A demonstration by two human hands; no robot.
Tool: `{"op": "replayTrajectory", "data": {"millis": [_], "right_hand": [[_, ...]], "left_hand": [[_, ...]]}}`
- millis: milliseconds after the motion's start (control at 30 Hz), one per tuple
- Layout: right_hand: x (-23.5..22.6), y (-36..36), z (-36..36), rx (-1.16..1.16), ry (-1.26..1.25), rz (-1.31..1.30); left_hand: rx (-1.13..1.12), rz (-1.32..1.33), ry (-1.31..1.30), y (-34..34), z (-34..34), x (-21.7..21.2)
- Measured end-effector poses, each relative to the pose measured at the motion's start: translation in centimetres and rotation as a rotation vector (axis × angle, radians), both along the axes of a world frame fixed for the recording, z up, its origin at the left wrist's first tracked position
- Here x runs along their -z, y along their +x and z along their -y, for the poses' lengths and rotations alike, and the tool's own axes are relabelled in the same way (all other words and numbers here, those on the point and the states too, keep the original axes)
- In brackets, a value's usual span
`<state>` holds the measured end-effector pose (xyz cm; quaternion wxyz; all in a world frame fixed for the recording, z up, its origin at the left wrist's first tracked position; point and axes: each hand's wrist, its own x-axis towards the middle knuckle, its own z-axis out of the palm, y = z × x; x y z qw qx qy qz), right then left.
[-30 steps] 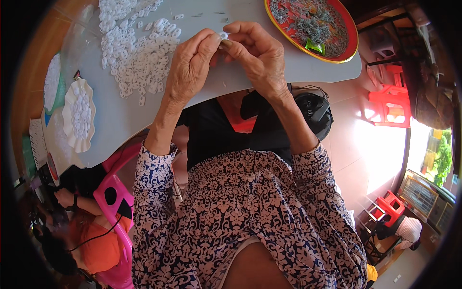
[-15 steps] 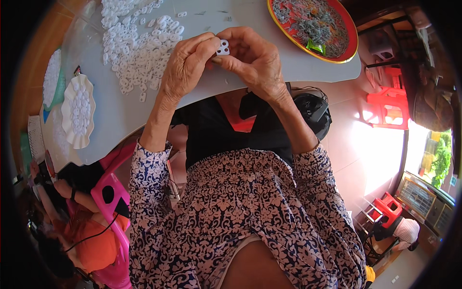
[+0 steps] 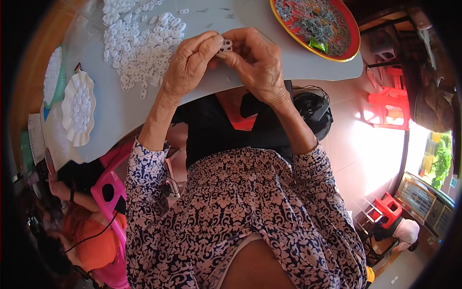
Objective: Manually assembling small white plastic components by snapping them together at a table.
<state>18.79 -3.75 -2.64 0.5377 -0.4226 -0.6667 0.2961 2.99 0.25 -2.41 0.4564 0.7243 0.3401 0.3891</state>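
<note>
Above the near edge of the grey table, my two hands are together around a small white plastic piece with holes. My left hand is closed, thumb and fingers pinching the piece from its left side. The fingers of my right hand curl behind the piece, and the thumb supports its lower edge. Anything else inside the fingers is hidden. Left of my hands, a heap of similar white plastic pieces spreads over the tabletop.
A red round tray with a yellow rim holds many thin grey metal bits and a green packet. At the left stands a wavy white dish of white pieces. A person in orange sits beyond it, by a pink chair.
The white piece has tilted between my fingers, and its face now looks darker. My left thumb has shifted slightly up and right over it. Both hands stay in nearly the same place.
</note>
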Motion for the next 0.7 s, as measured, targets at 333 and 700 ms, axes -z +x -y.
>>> {"op": "replayTrajectory", "data": {"millis": [333, 700], "right_hand": [[1.0, -0.2, 0.0, 0.037, 0.01, -0.035], [0.1, -0.2, 0.4, 0.098, 0.049, -0.038]], "left_hand": [[0.007, 0.022, -0.062, 0.0, 0.3, 0.1], [0.073, 0.068, -0.102, 0.5, 0.1, -0.2]]}}
